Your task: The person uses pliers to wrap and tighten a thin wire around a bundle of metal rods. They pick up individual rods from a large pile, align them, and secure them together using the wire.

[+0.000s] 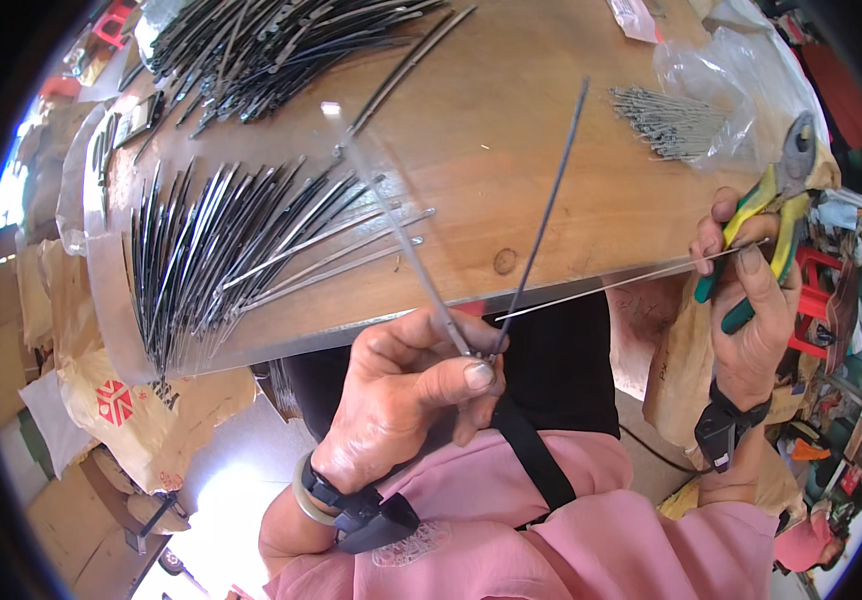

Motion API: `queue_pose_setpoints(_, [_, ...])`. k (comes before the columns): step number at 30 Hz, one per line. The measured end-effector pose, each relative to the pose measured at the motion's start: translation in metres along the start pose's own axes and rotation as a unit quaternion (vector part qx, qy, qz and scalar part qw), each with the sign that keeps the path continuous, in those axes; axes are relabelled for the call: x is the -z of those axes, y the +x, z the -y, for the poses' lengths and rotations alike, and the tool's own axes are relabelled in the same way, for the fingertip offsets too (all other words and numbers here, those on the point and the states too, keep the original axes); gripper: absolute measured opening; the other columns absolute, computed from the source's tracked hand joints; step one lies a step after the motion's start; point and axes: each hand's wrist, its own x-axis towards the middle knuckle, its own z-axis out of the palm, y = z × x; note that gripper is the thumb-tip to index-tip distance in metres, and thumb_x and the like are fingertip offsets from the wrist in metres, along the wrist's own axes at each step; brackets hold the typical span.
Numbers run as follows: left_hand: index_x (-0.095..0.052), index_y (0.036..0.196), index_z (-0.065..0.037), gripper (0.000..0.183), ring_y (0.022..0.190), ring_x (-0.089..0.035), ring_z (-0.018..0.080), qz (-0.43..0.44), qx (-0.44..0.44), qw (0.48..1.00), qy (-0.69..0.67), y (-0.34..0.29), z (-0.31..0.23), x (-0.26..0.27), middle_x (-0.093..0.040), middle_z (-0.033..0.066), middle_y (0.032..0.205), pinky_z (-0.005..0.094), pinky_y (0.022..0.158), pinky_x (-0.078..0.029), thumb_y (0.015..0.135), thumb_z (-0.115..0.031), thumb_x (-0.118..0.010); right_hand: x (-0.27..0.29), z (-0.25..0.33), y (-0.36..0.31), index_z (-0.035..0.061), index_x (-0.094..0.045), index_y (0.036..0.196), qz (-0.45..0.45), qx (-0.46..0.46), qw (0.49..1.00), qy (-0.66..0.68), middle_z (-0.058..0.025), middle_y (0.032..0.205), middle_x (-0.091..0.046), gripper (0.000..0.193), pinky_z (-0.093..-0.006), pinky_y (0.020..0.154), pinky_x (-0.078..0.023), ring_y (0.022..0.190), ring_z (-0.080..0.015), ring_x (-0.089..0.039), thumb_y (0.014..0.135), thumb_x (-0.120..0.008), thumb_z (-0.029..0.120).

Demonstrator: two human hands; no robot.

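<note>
Left hand [401,385] pinches two thin rods [551,190] at their lower ends, spread in a V. Right hand [759,315] grips yellow-green cutters [796,172] and pinches a thin wire [601,288], far end near left fingertips. Dark strips [206,250] fan out left on wooden worktop [631,210]; grey pins [666,122] far right, beside clear bag [741,75]. Red stool [817,300] at right.

Three held rods [552,190], one cutter [757,200], two dark strip piles [271,60], one grey bundle [666,122]
</note>
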Motion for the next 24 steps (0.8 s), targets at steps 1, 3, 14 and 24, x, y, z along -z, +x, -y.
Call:
queue_pose_setpoints(1, [-0.065,0.104,0.006,0.02,0.059,-0.058,0.0153,-0.017,-0.021,0.999,0.036,-0.002,0.005,0.001,-0.064,0.0112,0.079,0.0243,0.049,-0.045,0.084,0.004,-0.068,0.002,0.002,-0.001,0.0044,-0.057,0.105,0.022,0.016,0.999,-0.038,-0.0148,0.118,-0.049,0.02,-0.0312,0.075,-0.04,0.09,-0.0197,-0.048,0.089,-0.065,0.014])
queue_pose_setpoints(3, [-0.066,0.103,0.005,0.019,0.059,-0.058,0.0117,-0.044,-0.041,0.992,0.112,-0.003,0.01,0.0,-0.065,0.0087,0.079,0.0226,0.05,-0.045,0.084,0.004,-0.07,0.002,0.003,-0.004,0.0022,-0.06,0.101,0.021,0.018,0.996,-0.09,-0.0159,0.117,-0.053,0.019,-0.0307,0.077,-0.043,0.091,-0.0186,-0.053,0.088,-0.067,0.014])
queue_pose_setpoints(14, [-0.067,0.093,0.004,0.008,0.061,-0.051,0.0048,-0.061,0.03,0.957,0.283,0.006,0.012,0.005,-0.062,0.0003,0.076,0.0201,0.055,-0.042,0.085,0.002,-0.068,-0.024,-0.023,-0.019,-0.0008,-0.065,0.092,0.096,0.065,0.964,-0.24,-0.013,0.103,-0.064,0.015,-0.0287,0.076,-0.05,0.086,-0.0158,-0.061,0.084,-0.073,0.01])
queue_pose_setpoints(24, [-0.065,0.086,0.004,0.002,0.06,-0.051,0.0052,-0.06,0.021,0.965,0.253,0.006,0.017,0.008,-0.064,0.0035,0.082,0.02,0.056,-0.042,0.086,0.006,-0.066,-0.011,-0.021,-0.021,-0.0003,-0.065,0.092,0.088,-0.023,0.981,-0.171,-0.0122,0.105,-0.063,0.016,-0.0281,0.073,-0.05,0.082,-0.0147,-0.06,0.084,-0.073,0.012])
